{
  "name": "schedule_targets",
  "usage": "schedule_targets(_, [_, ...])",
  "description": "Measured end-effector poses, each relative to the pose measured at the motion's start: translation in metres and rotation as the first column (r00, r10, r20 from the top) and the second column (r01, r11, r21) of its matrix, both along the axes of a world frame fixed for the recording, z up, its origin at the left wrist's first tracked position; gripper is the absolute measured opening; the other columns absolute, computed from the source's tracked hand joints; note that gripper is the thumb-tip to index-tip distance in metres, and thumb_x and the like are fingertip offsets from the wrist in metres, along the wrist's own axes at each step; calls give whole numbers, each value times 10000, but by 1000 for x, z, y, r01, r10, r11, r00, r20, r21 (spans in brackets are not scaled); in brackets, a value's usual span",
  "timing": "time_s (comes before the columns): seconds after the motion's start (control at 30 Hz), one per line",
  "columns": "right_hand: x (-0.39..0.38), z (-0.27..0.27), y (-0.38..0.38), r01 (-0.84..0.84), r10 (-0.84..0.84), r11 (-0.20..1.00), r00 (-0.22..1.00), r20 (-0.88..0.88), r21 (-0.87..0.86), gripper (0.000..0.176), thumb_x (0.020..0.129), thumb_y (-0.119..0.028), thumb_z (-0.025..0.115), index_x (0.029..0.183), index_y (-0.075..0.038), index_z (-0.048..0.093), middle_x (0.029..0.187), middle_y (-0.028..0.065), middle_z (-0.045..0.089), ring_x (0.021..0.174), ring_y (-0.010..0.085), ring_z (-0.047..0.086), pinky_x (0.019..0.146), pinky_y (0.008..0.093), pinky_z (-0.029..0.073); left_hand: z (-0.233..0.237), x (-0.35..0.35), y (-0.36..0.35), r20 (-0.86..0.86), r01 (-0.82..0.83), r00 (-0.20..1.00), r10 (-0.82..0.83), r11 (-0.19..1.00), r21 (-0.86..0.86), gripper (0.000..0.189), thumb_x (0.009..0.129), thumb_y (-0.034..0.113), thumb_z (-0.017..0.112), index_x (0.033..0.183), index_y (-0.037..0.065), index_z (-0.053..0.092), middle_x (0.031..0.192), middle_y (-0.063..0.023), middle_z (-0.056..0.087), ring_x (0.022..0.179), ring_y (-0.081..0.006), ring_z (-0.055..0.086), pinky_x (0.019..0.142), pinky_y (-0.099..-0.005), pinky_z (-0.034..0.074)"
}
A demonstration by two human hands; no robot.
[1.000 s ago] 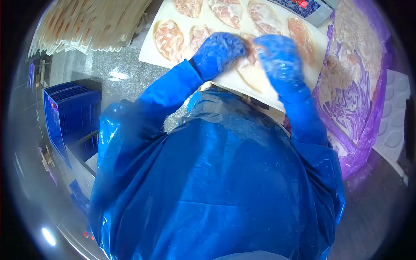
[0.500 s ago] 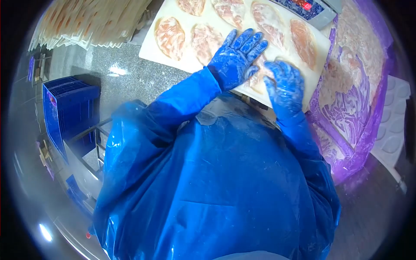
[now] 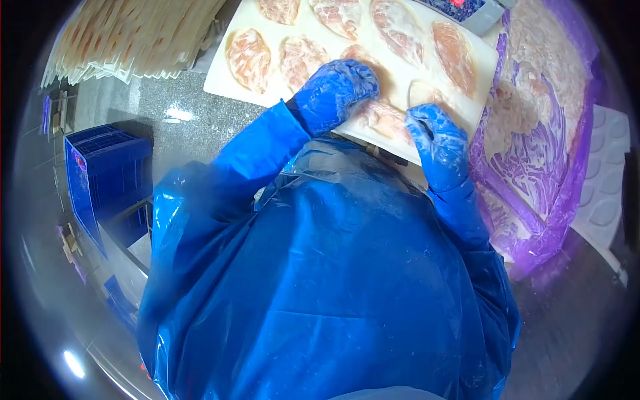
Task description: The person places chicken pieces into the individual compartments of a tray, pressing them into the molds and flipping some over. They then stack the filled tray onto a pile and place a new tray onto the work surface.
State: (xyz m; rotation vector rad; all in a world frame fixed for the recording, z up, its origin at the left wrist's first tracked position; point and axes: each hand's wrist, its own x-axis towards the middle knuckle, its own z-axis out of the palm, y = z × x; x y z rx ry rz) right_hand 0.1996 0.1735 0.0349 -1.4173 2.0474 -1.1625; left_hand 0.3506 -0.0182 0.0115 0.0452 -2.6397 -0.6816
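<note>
A white tray [image 3: 220, 77] with leaf-shaped hollows lies before me, several of them filled with pale pink raw meat, probably chicken. Between my hands a piece of raw meat [image 3: 383, 120] is stretched over the tray's near edge. My gloved left hand [image 3: 340, 93] is curled closed at its left end, fingertips hidden. At its right end my right hand [image 3: 437, 137] is closed too, with thumb and fingers pinched on the meat. Just above the right hand, one hollow [image 3: 427, 93] shows its bare white rim. Both blue gloves carry whitish smears.
To the right lies a purple plastic liner [image 3: 533, 223] holding a mass of raw meat [image 3: 547, 67]. A scale [image 3: 483, 17] with a red display stands behind the tray. Stacked white trays [image 3: 133, 40] are at upper left, a blue crate [image 3: 110, 177] below them. Another moulded tray [image 3: 607, 160] is far right.
My left hand has gone from lying flat with spread fingers to curled around the meat. The right hand has closed. The meat now spans between both hands, and a hollow beside them is exposed.
</note>
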Motion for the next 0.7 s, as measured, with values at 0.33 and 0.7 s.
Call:
schedule_targets(0.33, [14, -25, 3, -103, 74, 993, 916, -395, -51, 169, 824, -139, 683, 974, -76, 638, 1013, 115, 612, 962, 317, 568, 850, 420, 471, -13, -7, 54, 9, -231, 973, 231, 971, 56, 173, 777, 153, 720, 924, 83, 661, 973, -105, 649, 945, -327, 601, 836, -438, 485])
schedule_targets(0.7, [-31, 1, 32, 31, -31, 999, 999, -16, -12, 115, 857, -75, 640, 971, -74, 628, 912, 93, 622, 804, 232, 616, 758, 348, 503, -17, -5, 50, -34, -206, 977, 210, 974, 93, 144, 779, 102, 702, 907, 68, 647, 946, -120, 650, 933, -333, 609, 833, -431, 498])
